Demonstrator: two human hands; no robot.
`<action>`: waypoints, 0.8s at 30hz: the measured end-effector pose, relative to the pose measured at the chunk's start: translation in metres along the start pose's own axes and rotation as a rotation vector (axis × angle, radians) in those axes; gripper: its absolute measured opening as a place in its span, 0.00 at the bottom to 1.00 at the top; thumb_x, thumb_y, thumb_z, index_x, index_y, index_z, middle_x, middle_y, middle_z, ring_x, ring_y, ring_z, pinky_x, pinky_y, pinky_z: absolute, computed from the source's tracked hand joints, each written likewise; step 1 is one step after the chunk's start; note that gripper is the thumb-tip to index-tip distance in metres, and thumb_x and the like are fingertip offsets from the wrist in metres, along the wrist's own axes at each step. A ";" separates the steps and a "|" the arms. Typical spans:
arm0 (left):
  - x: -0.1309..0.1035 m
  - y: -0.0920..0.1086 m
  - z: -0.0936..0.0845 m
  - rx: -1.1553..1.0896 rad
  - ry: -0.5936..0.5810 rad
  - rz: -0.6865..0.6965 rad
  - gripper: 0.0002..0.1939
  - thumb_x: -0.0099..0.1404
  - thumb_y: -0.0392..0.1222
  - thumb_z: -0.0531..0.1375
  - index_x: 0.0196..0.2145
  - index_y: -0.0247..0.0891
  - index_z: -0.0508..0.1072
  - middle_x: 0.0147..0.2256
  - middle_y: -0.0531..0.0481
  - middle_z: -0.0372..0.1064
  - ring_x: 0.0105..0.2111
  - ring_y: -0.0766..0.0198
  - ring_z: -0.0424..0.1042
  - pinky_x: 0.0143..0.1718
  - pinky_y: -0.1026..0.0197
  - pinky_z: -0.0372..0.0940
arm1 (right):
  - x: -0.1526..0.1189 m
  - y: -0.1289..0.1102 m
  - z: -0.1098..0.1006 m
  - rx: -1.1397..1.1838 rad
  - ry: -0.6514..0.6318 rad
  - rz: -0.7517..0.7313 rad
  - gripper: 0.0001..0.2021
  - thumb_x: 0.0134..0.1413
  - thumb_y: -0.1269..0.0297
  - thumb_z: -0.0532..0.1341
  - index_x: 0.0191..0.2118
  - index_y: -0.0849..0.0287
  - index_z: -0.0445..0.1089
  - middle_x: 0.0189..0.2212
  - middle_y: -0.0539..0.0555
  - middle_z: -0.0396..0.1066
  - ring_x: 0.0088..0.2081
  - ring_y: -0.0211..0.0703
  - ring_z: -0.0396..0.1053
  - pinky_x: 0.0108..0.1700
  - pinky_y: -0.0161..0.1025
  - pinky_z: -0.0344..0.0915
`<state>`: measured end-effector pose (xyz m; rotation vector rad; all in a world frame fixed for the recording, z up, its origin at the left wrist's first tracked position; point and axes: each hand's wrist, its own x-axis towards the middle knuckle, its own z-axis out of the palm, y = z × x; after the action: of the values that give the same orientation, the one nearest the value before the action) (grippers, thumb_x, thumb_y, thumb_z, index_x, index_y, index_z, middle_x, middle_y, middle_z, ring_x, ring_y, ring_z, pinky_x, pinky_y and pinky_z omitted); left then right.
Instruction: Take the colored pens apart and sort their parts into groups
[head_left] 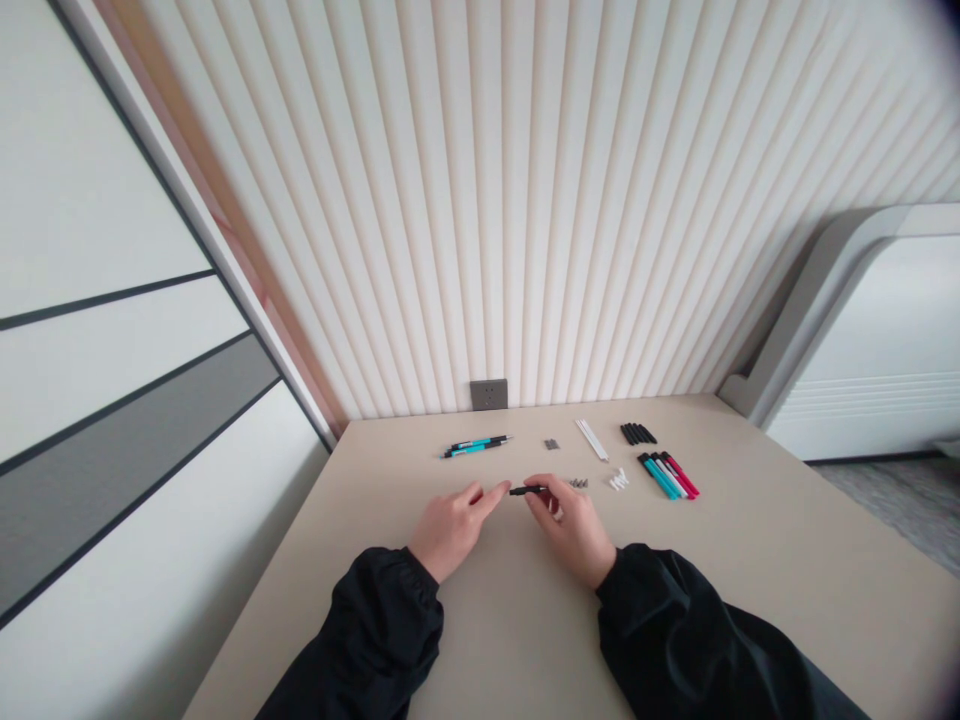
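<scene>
Slim black piece (pixel 519 491) pinched between fingers of right hand (pixel 574 525) over table (pixel 517 640); left hand (pixel 450 528) held near piece's tip, index finger extended, grip cannot be told; blue-black pens (pixel 478 446) laid beyond.

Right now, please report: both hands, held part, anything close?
Right hand: pinching black part. Left hand: pointing at its end, contact unclear. Small grey pieces just beyond right hand.

Backed by a cream fluted wall (pixel 495 200), with a dark grey power socket (pixel 489 394) set low; flanked left by a white, grey-banded panel (pixel 97 200), right by a round-cornered white headboard (pixel 877 320) over grey flooring (pixel 911 505).
</scene>
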<state>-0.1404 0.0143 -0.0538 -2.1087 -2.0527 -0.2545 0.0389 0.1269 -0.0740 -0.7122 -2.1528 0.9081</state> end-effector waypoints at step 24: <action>0.002 0.004 -0.003 -0.023 0.025 -0.049 0.11 0.66 0.32 0.48 0.41 0.38 0.68 0.36 0.48 0.66 0.34 0.60 0.68 0.33 0.61 0.62 | 0.003 -0.001 -0.011 -0.040 0.098 0.038 0.11 0.60 0.62 0.51 0.43 0.58 0.67 0.18 0.47 0.66 0.20 0.36 0.63 0.26 0.31 0.59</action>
<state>-0.1362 0.0156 -0.0504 -2.0592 -2.0996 -0.3114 0.0448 0.1324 -0.0661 -0.8038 -2.0818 0.8348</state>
